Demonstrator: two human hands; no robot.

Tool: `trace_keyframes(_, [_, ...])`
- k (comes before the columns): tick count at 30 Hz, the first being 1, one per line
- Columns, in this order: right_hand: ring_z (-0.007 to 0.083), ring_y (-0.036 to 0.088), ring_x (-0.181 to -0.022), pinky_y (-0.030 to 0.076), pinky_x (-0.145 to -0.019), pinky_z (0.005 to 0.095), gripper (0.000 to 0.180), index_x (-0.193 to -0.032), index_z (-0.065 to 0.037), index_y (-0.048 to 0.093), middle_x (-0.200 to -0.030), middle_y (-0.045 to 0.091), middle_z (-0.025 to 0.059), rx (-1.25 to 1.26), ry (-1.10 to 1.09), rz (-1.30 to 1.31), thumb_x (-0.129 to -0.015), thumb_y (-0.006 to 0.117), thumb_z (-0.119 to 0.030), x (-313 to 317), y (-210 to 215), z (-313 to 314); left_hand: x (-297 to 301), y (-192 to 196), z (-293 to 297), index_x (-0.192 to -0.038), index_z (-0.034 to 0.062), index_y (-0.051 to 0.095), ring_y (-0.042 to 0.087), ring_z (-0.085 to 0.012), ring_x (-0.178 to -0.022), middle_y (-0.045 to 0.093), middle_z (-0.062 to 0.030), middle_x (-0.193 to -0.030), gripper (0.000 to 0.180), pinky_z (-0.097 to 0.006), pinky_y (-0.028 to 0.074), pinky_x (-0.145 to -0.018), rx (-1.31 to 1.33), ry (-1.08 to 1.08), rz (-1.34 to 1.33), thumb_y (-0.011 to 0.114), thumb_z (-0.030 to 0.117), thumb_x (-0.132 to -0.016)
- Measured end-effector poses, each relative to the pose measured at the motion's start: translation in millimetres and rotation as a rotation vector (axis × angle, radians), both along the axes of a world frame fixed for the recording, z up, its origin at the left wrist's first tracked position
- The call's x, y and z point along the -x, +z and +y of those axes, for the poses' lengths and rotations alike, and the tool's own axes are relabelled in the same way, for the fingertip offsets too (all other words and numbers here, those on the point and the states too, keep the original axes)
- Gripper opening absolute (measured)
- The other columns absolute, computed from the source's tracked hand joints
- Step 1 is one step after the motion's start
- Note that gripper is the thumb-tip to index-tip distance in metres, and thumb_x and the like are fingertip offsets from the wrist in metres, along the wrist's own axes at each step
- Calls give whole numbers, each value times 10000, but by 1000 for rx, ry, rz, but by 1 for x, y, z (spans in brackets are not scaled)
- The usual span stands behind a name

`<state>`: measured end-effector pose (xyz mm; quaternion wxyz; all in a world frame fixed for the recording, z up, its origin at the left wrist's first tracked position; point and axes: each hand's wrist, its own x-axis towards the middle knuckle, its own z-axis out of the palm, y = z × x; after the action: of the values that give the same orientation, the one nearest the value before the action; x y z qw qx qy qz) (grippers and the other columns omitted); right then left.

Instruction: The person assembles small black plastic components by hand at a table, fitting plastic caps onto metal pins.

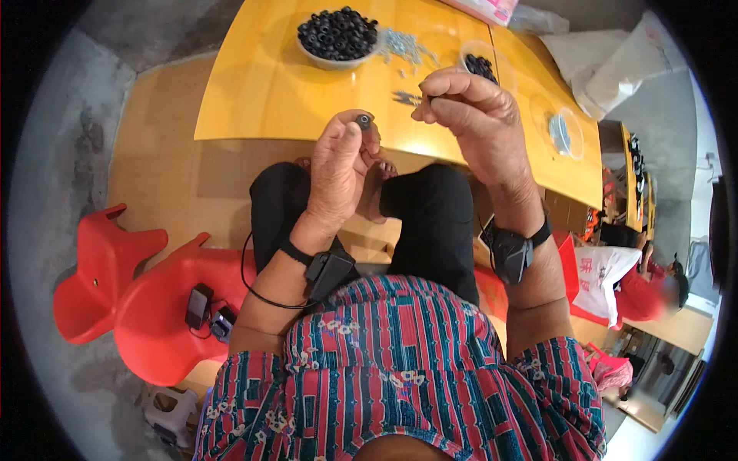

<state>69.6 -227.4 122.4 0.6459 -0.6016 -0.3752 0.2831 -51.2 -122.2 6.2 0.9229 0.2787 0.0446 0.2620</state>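
Observation:
My left hand (338,165) is closed in a pinch near the table's front edge. Between its thumb and fingers sits a small black round part (364,121) with a pale ring at its centre. To the right and slightly higher, my right hand (484,123) is also pinched, over the table; whatever lies between its fingertips is too small to make out. Beside those fingertips is a small grey metal tool (404,98) with pointed ends, like snips. Farther back, a clear bowl (338,63) is heaped with black ring-shaped parts (338,32), next to scattered pale grey small pieces (403,46).
Behind my right hand stands a clear tub (463,52) with black parts. Another clear tub (578,134) holds grey pieces at the yellow table's (254,84) right. Red chairs (161,323) stand at left, with small devices on one. Another person in red (642,296) is at far right.

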Motion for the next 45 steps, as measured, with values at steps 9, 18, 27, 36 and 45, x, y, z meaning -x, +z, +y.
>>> trace_keyframes(9, [131, 627, -785, 491, -697, 223, 234, -1016, 21, 622, -862, 627, 64, -207, -48, 402, -783, 618, 48, 33, -46, -37, 13, 1, -14, -1092, 69, 503, 473, -107, -775, 498, -29, -862, 280, -298, 427, -741, -111, -149, -99, 496, 303, -938])
trace_keyframes(18, [143, 622, -777, 515, -719, 255, 244, -1038, 35, 610, -875, 636, 73, -323, -12, 448, -794, 624, 33, 52, -42, -39, 25, 15, -26, -1089, 61, 503, 496, -113, -787, 524, -31, -876, 290, -300, 438, -735, -194, -176, -111, 516, 302, -928])
trace_keyframes(27, [93, 601, -755, 465, -641, 192, 272, -1028, 0, 625, -873, 654, 52, -269, -96, 269, -761, 664, 32, 54, -42, -45, 21, 21, -30, -1067, 40, 516, 519, -100, -736, 531, -17, -788, 302, -238, 461, -712, -226, -131, -126, 563, 292, -907])
trace_keyframes(36, [113, 613, -765, 492, -688, 215, 286, -1018, 7, 625, -869, 660, 72, -301, -132, 237, -741, 667, 66, 59, -36, -45, 23, 27, -32, -1064, 56, 501, 500, -93, -745, 531, -17, -844, 322, -259, 466, -734, -299, -149, -114, 555, 331, -905])
trace_keyframes(45, [98, 606, -747, 489, -663, 202, 221, -955, 19, 650, -833, 657, 60, -237, -197, 125, -739, 676, 58, 57, -41, -45, 21, 24, -31, -1077, 50, 512, 542, -92, -756, 562, -21, -840, 295, -219, 454, -720, -260, -144, -130, 553, 292, -914])
